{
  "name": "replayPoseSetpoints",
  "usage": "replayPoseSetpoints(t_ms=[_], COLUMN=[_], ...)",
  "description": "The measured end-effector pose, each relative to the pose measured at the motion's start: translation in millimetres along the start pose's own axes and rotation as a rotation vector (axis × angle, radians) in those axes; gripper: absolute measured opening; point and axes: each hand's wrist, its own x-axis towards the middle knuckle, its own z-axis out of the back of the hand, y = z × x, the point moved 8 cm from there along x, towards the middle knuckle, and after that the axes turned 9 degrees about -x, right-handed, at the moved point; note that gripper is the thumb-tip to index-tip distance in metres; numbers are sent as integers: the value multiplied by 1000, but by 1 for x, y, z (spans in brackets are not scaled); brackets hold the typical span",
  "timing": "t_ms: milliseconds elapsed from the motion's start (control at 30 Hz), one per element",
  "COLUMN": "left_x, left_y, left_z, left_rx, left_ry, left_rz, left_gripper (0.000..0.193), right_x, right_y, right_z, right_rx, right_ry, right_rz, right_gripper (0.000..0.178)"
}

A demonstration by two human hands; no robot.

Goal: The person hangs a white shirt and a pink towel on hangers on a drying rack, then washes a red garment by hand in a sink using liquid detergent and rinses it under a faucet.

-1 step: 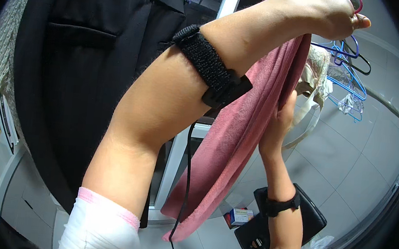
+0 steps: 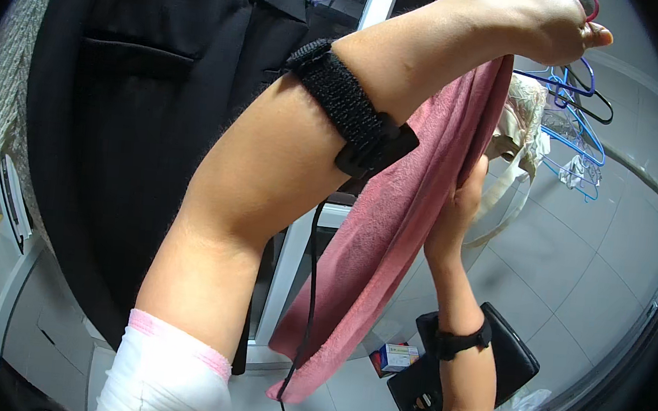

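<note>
A pink towel (image 2: 403, 204) hangs in long folds down the middle of the view. My left arm reaches across to the upper right, where my left hand (image 2: 544, 25) is closed round a thin pinkish-red hanger (image 2: 594, 8). The top edge cuts off part of that hand and most of the hanger. Lower down, my right hand (image 2: 453, 220) grips the right-hand edge of the towel with its thumb up. Towel folds hide most of its fingers. Each forearm wears a black strap, and a black cable (image 2: 312, 282) crosses in front of the towel.
Black trousers (image 2: 140, 126) hang close on the left beside a grey knit garment (image 2: 13, 60). At right hang blue hangers (image 2: 585, 142) and a cream garment (image 2: 524, 105). On the tiled floor are a black case-like object (image 2: 402, 396) and a small box (image 2: 398, 358).
My right hand and forearm have shifted very slightly to the left, along with the towel's edge. My left hand keeps its place.
</note>
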Motion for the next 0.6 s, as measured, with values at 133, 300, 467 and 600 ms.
replayPoseSetpoints(t_ms=[133,300,467,600], left_x=[-9,-15,-80,-191], left_y=[6,59,98,188], left_z=[-3,-38,34,-27], left_rx=[-35,-156,35,-392], left_ry=[103,559,-457,-187], left_rz=[54,464,70,830], left_gripper=[38,52,53,56], right_x=[-27,-42,23,26], right_y=[-22,-51,-43,-51], right_z=[-9,-42,-7,20], right_rx=[148,894,76,-79], right_ry=[69,106,44,-10], right_rz=[-99,-406,-93,-194], right_gripper=[19,34,32,37])
